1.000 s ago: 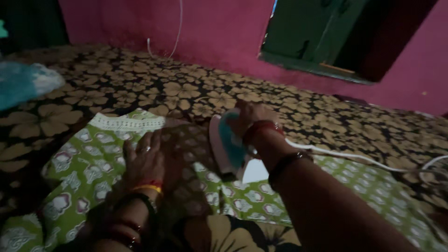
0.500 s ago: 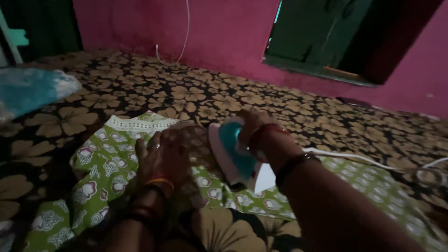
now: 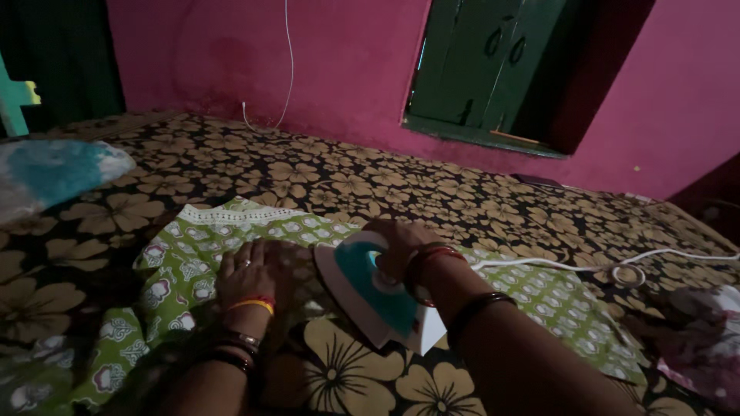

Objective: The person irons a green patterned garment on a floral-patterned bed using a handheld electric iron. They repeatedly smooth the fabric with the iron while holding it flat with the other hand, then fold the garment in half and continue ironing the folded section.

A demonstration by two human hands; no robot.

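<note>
One electric iron (image 3: 374, 296), white with a teal top, stands on one green printed cloth (image 3: 185, 262) that lies spread over a bed (image 3: 324, 173) covered in a dark sheet with tan flowers. The right hand (image 3: 397, 246) is clenched around the iron's handle from above, with the iron directly under the palm and its pointed tip aimed toward the left hand (image 3: 247, 273). That left hand lies flat and open, fingers spread, pressed on the cloth just beside the iron's tip, grasping nothing. Both wrists carry several bangles, red, yellow and dark. One white cord (image 3: 586, 267) runs from the back of the iron across the cloth toward the right edge of the bed, where it curls into a small loop. The cloth reaches from the near left corner of the bed, past both hands, to the right, with a white lace-like border at its far left end. One blue and white bundle (image 3: 58, 171) rests by the left edge of the bed, well apart from the hands. One pinkish crumpled fabric (image 3: 705, 339) lies at the near right edge. One thin wire (image 3: 287, 62) hangs down the pink wall (image 3: 347, 62), beside one green shuttered window (image 3: 486, 69).
</note>
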